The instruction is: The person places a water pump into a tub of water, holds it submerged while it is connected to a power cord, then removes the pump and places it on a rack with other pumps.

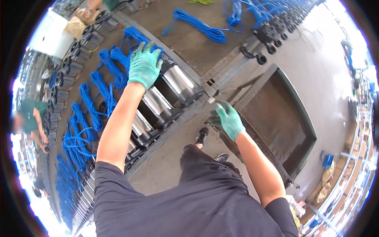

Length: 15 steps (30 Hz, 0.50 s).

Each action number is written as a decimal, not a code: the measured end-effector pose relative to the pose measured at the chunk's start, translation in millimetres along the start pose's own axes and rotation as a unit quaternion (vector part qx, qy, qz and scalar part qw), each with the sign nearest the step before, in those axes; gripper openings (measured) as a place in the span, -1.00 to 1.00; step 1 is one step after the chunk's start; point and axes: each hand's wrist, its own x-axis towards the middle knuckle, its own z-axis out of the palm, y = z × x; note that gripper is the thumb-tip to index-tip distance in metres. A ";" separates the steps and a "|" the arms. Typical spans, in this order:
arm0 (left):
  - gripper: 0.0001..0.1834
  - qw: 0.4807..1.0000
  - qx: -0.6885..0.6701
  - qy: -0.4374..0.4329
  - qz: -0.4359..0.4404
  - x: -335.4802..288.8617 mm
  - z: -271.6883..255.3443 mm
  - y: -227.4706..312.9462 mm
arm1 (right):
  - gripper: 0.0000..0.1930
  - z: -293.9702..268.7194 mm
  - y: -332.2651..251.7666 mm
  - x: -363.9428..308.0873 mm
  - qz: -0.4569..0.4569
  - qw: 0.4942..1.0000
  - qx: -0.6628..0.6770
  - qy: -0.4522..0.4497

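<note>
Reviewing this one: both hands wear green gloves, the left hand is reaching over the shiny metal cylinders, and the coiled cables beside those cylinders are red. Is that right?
Not quite: the coiled cables are blue, not red, as the head view shows. The rest holds: both hands wear green gloves, and the left hand reaches over the shiny metal cylinders, while the right hand is by the edge of the dark metal tray.

- Long metal rack (pixel 185 114) running diagonally, bearing a row of silver-and-black cylinders (pixel 156 98) laid side by side.
- Blue cable coils (pixel 89 118) heaped along the rack's far side.
- Brown mat (pixel 189 43) beyond, with one blue coil (pixel 199 25) lying on it.
- Grey concrete floor (pixel 316 67), carrying a shallow dark tray (pixel 276 114) beside the rack.
</note>
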 end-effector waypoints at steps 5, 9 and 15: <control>-0.73 0.953 -0.294 0.034 0.056 -22.5 -25.7 104.1 | -0.70 -141.0 92.6 -85.0 -0.090 0.956 -0.109 0.256; -0.75 0.882 -0.422 -0.021 0.207 -42.5 -16.0 228.1 | -0.74 -253.7 147.6 -161.5 -0.116 0.839 -0.253 0.468; -0.67 0.885 -0.340 -0.146 0.282 -61.3 82.7 385.1 | -0.80 -386.9 227.1 -211.5 -0.150 0.745 -0.384 0.524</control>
